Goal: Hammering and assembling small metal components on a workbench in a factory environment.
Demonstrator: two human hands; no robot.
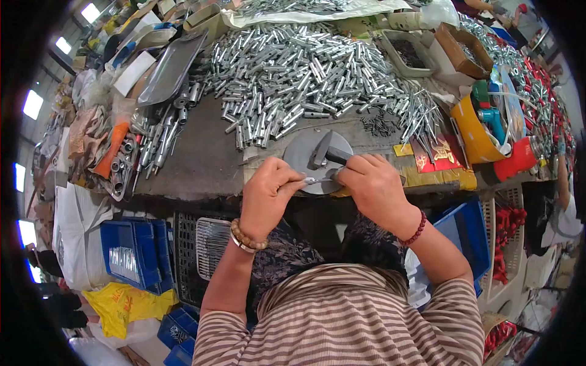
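Note:
A small silvery metal piece point(311, 180) spans the gap between my two hands, low over a round grey metal disc point(297, 149). My left hand point(267, 194) pinches its left end between thumb and fingers. At its other end, the fingers of my right hand point(377, 188) are closed in a pinch. A hammer point(321, 150) has its dark head over the disc. Its handle runs right, into or beneath my right hand; whether the palm grips it is hidden.
A large heap of silvery metal tubes point(299, 73) covers the back of the bench. Small dark pins point(379, 124) lie nearer, beside thin rods point(424, 116) and a red packet point(434, 154). Tools, including an orange-handled one point(113, 146), lie left. A yellow container point(473, 131) stands right; blue crates point(129, 244) sit below.

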